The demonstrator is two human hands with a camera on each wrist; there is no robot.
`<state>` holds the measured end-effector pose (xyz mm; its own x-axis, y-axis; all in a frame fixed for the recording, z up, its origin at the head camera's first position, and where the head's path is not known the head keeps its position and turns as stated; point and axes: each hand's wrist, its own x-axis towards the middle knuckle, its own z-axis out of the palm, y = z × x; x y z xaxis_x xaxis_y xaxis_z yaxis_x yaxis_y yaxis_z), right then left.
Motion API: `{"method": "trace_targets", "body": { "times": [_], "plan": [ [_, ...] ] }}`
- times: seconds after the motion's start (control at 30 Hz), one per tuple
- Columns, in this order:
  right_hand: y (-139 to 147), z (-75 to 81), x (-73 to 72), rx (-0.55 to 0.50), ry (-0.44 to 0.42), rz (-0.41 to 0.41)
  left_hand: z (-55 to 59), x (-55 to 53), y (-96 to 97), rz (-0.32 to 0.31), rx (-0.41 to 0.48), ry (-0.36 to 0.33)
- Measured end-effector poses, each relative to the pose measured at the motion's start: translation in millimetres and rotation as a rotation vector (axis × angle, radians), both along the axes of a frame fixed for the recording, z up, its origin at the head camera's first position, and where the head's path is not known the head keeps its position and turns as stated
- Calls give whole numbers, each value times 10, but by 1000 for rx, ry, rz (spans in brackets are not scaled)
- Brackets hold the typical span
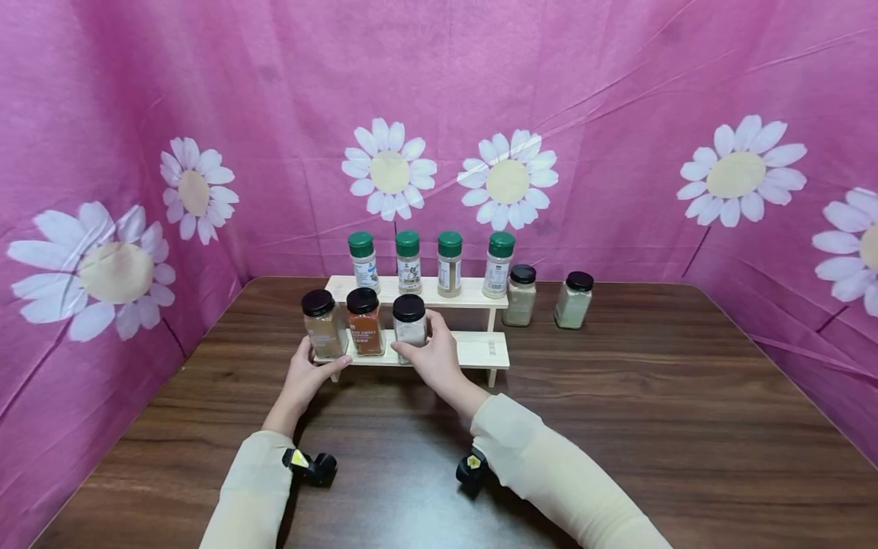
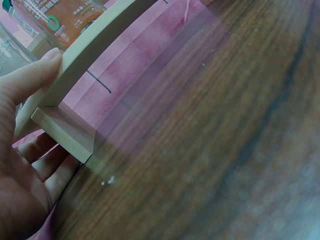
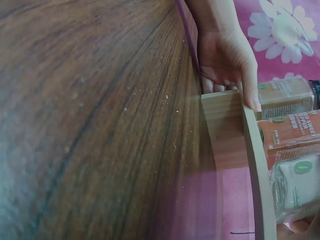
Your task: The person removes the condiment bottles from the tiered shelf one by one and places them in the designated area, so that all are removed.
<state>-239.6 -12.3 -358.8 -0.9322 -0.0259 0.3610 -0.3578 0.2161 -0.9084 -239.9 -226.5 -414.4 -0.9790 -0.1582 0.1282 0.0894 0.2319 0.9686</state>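
My left hand grips the left end of a two-tier wooden rack, thumb on the lower shelf's edge and fingers around the side by the leg. With my right hand I hold a black-capped glass spice jar of white powder on the lower shelf, thumb in front and fingers at its right side. Left of that jar stand a red sweet pepper jar and a brown spice jar, both black-capped. The right wrist view shows only a bit of the right fingers, low in the frame.
Several green-capped spice bottles line the upper shelf. Two black-capped jars of greenish powder, a nearer-in one and a farther one, stand on the brown wooden table right of the rack. A pink flowered cloth hangs behind.
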Motion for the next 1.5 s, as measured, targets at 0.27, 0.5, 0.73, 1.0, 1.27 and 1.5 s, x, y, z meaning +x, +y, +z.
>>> {"method": "trace_targets", "body": {
  "times": [0.27,0.5,0.73,1.0,1.27,1.5],
  "plan": [
    [59,48,53,-31,2,25,10,0,-10,-2,2,16],
    [163,98,99,-72,1,38,4,-9,-15,0,2,14],
    [314,165,155,-86,-32,-1,13,-3,-13,-7,1,8],
    [574,173,184,-61,-36,-47,20,3,6,-12,4,17],
    [859,212,208,-52,-24,-68,-18,2,8,2,11,14],
    [1090,231,236,8,-57,-103,-12,3,10,-2,20,15]
  ]
}}
